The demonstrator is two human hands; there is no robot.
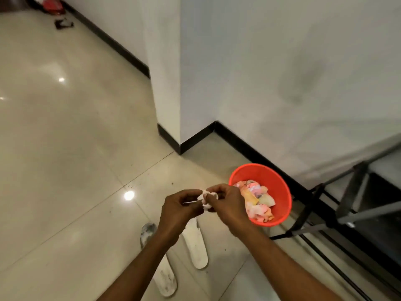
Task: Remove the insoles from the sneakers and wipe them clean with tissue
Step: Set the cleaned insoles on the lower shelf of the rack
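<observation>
Both hands meet in front of me over the tiled floor. My left hand (176, 210) and my right hand (226, 205) together pinch a small crumpled white tissue (207, 197). Below them two white insoles lie flat on the floor, side by side. The left insole (163, 276) is smudged grey at its far end and partly hidden by my left forearm. The right insole (196, 246) runs from under my hands toward me. No sneakers are in view.
An orange bin (280, 187) holding crumpled paper scraps stands just right of my hands, against the black skirting. A black metal rack (338, 218) fills the right side. A white wall corner (167, 83) juts out ahead. Small dark and red objects (63, 23) lie far left.
</observation>
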